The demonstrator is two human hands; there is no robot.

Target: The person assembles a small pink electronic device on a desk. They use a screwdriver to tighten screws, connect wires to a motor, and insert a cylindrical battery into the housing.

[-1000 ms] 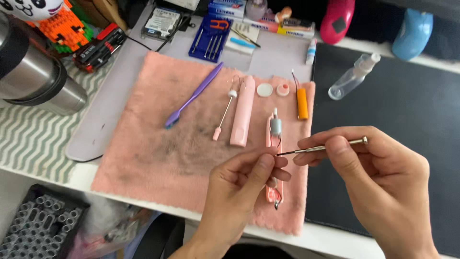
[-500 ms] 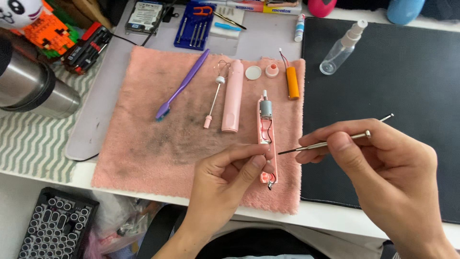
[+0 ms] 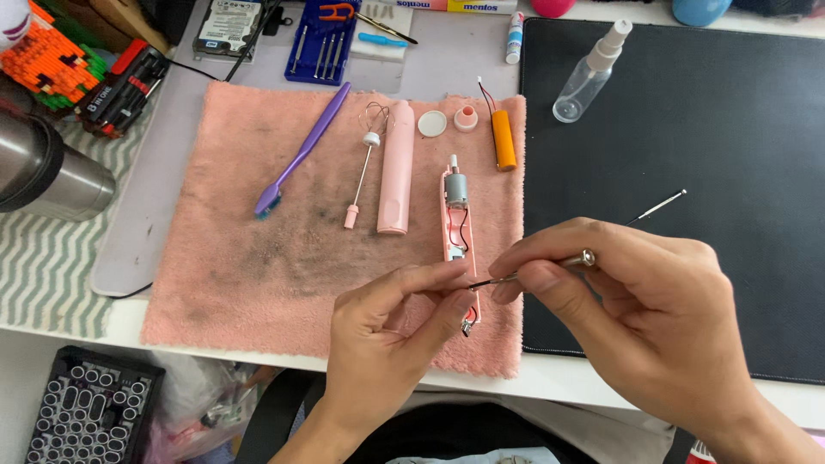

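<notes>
With the pink casing (image 3: 396, 167), cap (image 3: 432, 124) and battery (image 3: 504, 139) already laid on the towel (image 3: 258, 258), the right hand (image 3: 644, 318) pinches a screwdriver (image 3: 533, 272) whose tip the left hand (image 3: 387, 344) pinches above the exposed motor frame (image 3: 455, 223), its reassembly undone.

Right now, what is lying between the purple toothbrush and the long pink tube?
In the head view, a thin whisk rod with a wire loop top lies on the pink towel between the purple toothbrush and the pink tube.
</notes>
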